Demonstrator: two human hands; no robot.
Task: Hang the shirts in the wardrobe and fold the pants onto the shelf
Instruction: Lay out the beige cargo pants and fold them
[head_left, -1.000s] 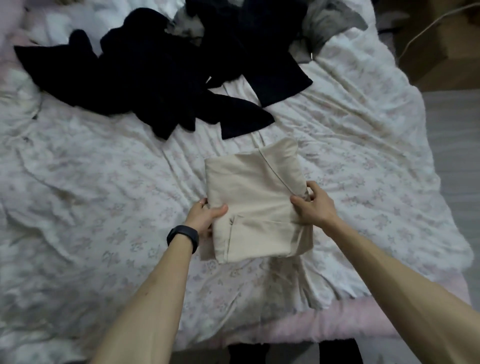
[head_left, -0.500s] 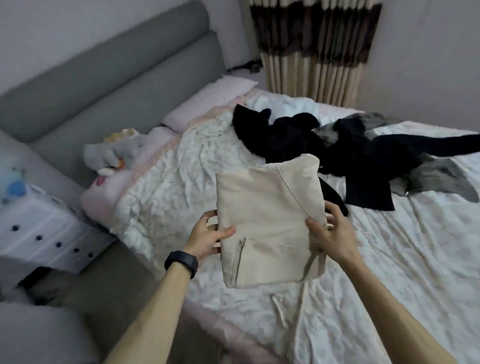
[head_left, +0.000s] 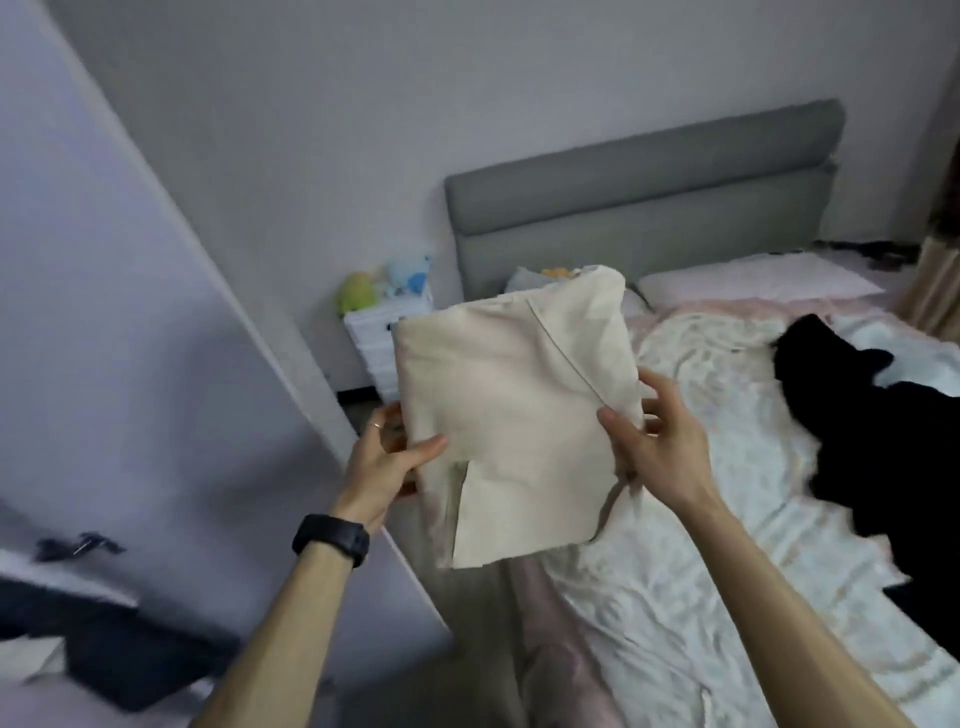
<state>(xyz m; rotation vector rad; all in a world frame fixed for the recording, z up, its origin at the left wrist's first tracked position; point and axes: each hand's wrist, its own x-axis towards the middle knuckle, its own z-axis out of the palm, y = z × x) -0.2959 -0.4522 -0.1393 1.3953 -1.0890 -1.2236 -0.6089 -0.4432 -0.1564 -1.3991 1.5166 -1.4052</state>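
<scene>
- A bedroom with a plain pale wall; a bed (head_left: 727, 545) with a rumpled white flowered cover fills the right half, and its padded grey headboard (head_left: 644, 208) stands against the wall.
- A pink pillow (head_left: 753, 280) lies at the head of the bed, just below the headboard.
- A heap of black clothes (head_left: 883, 457) is spread on the cover at the right, well apart from the hands.
- A strip of curtain (head_left: 935, 291) shows at the far right edge.
- Beside the bed stands a small white nightstand (head_left: 376, 338) with a green plush toy (head_left: 356, 293) and a blue one (head_left: 410, 273) on top.
- A tall pale panel (head_left: 130, 364) slants across the left side; whether it is a wardrobe door cannot be told.
- Below it, at the lower left, lie blurred dark and white things too smeared to name.
- The folded pants (head_left: 514, 436), beige and in a flat, roughly square bundle, are held up in the air over the near edge of the bed, tilted slightly and touching nothing but the hands.
- The left hand (head_left: 384, 462) grasps the bundle's left edge, thumb across the front and fingers behind.
- A ring (head_left: 376, 425) sits on one finger and a black wristband (head_left: 332, 538) circles that wrist.
- The right hand (head_left: 660, 447) grips the right edge, thumb pressed on the front near a diagonal seam, fingers curled round the back.
- A loose beige strip hangs from the bundle just under the right hand.
</scene>
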